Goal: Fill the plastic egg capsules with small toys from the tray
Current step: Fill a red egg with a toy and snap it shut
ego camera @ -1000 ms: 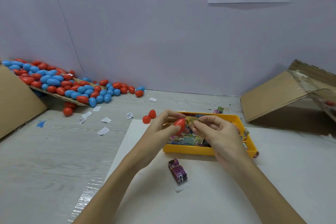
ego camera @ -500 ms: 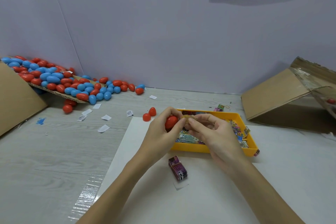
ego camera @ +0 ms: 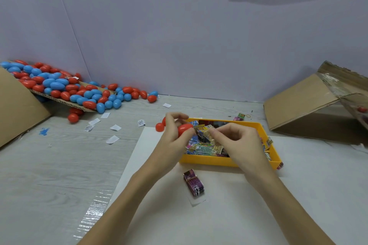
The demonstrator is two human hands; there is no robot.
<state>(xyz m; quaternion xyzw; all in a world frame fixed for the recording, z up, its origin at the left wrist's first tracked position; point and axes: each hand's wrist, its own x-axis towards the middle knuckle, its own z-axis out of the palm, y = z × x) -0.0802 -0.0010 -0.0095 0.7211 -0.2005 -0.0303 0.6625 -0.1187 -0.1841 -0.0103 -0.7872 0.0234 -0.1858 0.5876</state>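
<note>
My left hand grips a red egg capsule half just above the left end of the yellow tray. My right hand pinches a small yellow-wrapped toy right at the capsule's open side. The tray holds several small colourful toy packets. Two red capsule pieces lie on the table just behind my left hand, partly hidden by it.
A purple packet bundle lies on the white sheet in front of the tray. A heap of red and blue eggs spills off cardboard at the far left. A tilted cardboard box stands at the right. Paper scraps dot the table.
Both hands stayed together over the tray's left end. The red capsule half shifted slightly in my left hand while my right hand kept the yellow toy against it.
</note>
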